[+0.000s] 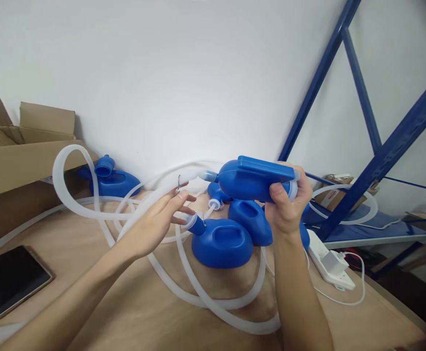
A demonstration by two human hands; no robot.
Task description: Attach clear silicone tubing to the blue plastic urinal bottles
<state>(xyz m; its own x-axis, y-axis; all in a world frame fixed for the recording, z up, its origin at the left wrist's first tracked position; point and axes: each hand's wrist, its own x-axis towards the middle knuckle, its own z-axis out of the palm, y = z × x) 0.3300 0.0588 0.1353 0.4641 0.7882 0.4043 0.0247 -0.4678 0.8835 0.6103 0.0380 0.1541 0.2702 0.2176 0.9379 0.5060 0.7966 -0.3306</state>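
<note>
We had before us a table (pixel 117 307) covered in smooth brown sheeting, pushed up to a plain white wall (pixel 169 73). To the right rose a blue metal shelf frame (pixel 379 158), slanting in our view, with a lower shelf (pixel 399 231) carrying cardboard and a loop of pale hose.

On the far left we saw an open cardboard box (pixel 18 165), and in front of it a dark-screened device (pixel 13 280) lying flat. Beside the box sat a capped blue bottle (pixel 121 186). A white power strip (pixel 322 256) lay near the right edge, a plug and cord in it.

Long milky tubing (pixel 247 322) looped across the middle, passing under our left forearm and around the standing bottle (pixel 222 253), which stood upright just below our left fingers. Another bottle (pixel 258 229) crowded in behind it, and our right forearm hid part of one more.

Our right hand (pixel 289 209) was curled firmly around the wide end of the held bottle (pixel 254 178), raised sideways above the others. Our left hand (pixel 165 214) was half spread beside the tubing; we could not tell whether it touched, or whether the tubing was joined to the held bottle's spout.
</note>
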